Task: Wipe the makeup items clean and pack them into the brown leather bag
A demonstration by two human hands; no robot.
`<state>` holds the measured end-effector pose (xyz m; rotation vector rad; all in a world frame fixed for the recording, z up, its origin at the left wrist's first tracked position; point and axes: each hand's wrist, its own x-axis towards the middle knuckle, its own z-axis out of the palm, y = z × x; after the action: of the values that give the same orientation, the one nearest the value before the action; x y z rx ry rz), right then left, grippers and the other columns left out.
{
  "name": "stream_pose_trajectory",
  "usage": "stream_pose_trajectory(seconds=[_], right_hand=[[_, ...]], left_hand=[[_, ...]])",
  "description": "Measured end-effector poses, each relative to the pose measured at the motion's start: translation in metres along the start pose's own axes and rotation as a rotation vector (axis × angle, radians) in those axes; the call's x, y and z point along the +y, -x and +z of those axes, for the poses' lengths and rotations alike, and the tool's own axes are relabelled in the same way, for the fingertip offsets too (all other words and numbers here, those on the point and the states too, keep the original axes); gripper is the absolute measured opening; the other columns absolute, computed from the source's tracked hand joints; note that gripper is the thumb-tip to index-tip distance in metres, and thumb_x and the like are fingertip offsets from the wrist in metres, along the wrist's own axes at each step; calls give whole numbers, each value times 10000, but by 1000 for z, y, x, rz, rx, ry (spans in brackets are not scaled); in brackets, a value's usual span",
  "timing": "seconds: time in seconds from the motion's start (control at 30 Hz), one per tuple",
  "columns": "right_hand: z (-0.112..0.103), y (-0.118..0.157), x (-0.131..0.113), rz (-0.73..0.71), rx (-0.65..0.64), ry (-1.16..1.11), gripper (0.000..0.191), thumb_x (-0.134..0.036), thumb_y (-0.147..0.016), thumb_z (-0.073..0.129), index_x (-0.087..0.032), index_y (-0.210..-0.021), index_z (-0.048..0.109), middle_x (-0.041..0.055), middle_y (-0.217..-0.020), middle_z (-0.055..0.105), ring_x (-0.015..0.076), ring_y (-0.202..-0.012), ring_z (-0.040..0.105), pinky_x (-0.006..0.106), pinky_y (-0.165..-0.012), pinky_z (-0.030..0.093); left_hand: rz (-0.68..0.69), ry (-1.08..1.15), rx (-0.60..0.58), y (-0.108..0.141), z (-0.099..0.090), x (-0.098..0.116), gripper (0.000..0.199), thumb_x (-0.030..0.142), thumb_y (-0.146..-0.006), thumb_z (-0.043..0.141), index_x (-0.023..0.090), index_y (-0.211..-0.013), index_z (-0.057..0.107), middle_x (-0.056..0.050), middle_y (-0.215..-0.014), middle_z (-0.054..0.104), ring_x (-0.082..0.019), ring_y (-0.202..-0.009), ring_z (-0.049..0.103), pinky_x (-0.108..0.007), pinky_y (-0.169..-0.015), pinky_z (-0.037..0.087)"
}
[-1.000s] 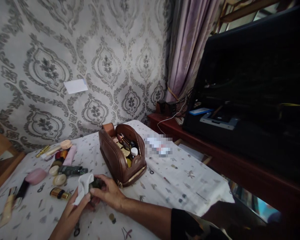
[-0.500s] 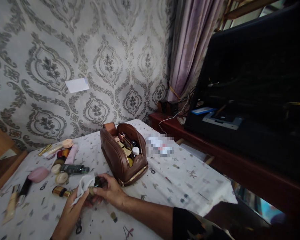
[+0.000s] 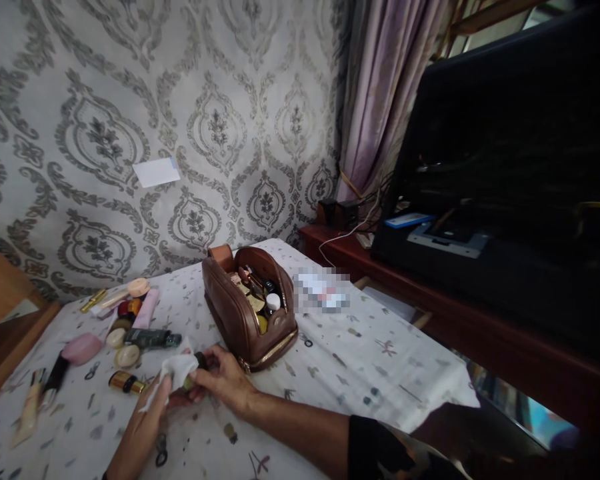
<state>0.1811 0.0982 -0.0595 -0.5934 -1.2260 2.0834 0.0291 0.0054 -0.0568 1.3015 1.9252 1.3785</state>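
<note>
Left hand (image 3: pixel 149 410): fingers closed on a crumpled white cloth (image 3: pixel 177 368), thin, tissue-like, laid against a small green container (image 3: pixel 189 383). Right hand (image 3: pixel 229 385): thumb and fingers gripping the same container near its dark end. Container: held between both hands over the patterned tablecloth (image 3: pixel 365 360), near the front of a brown bag (image 3: pixel 230 313), which stands open with mixed small items showing inside. Step in hand, as judged: wiping the container. Next move, as judged: calls for a firm right-hand pinch and a slight turn, so that the cloth meets the covered side. Hidden: much of the container, behind cloth and fingers; the left fingertips; the lower contents of the bag. Cut off: the left forearm, at the bottom edge. Hard to make out: the container's label and material; an item (image 3: pixel 323 291) right of the bag, masked by pixel blocks; the right end of a gold-and-black bottle (image 3: pixel 125 382), close by the left hand.
</note>
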Motion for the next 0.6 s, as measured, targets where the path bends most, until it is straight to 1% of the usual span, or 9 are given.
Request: stream_pose_trajectory(seconds=[0.07,0.13,0.2,0.27,0.33,0.43,0.5,0.57,0.6], right_hand=[[0,1,-1,-12,-25,-49,793,-584,-479,850,-215,-1076,481,-9,-950,568,112,-537,647,289,-553,529],[-1,2,-1,-20,-50,-84,840,-536,-492,866,-247,-1179,481,-6,-997,551,124,-580,669,310,-604,549],[-2,1,1,-27,-81,-94,815,-529,-519,859,-249,-1195,500,-6,-982,556,134,-605,678,319,-632,556],[-4,-1,3,-32,-102,-84,769,-542,-545,844,-234,-1167,514,-16,-927,564,143,-605,682,310,-617,553],[-5,-2,4,-34,-108,-54,726,-562,-562,828,-214,-1118,518,-36,-842,564,146,-581,675,283,-562,536],[-5,-1,2,-42,-117,20,654,-591,-607,789,-194,-1053,521,-65,-702,547,134,-532,645,238,-486,491],[-4,0,-1,-47,-127,59,605,-590,-654,759,-188,-1047,533,-64,-671,551,126,-528,632,225,-474,477],[-2,2,-4,-52,-138,65,581,-549,-669,768,-187,-1064,545,-41,-722,579,125,-566,637,224,-485,481],[-2,2,-5,-56,-148,57,582,-519,-661,787,-190,-1077,547,-27,-767,594,128,-600,644,224,-497,488]], left_hand=[[8,51,-106,0,0,13,540,585,-816,567,184,-1159,681,-97,-1218,680,-312,-1247,547,-454,-1123,370],[10,74,-167,1,0,24,571,586,-823,564,194,-1231,644,-93,-1304,634,-310,-1331,464,-462,-1166,289],[25,67,-185,1,0,31,584,581,-832,560,201,-1273,614,-91,-1348,603,-302,-1369,418,-462,-1186,237],[48,56,-206,1,0,34,578,557,-844,559,205,-1301,588,-93,-1366,587,-291,-1374,413,-454,-1192,224],[74,53,-215,1,1,34,559,530,-852,563,199,-1302,583,-98,-1346,598,-286,-1352,440,-447,-1183,247],[90,48,-189,1,2,33,508,509,-847,574,176,-1227,626,-107,-1222,662,-287,-1242,539,-437,-1120,358],[91,53,-161,1,4,33,458,500,-839,581,163,-1139,660,-97,-1094,700,-275,-1099,616,-412,-1018,462],[76,76,-136,0,5,32,410,496,-835,581,155,-1044,673,-73,-960,711,-244,-920,657,-370,-869,540],[64,91,-121,0,5,32,394,496,-834,580,153,-1005,671,-61,-912,707,-227,-848,658,-351,-805,555]])
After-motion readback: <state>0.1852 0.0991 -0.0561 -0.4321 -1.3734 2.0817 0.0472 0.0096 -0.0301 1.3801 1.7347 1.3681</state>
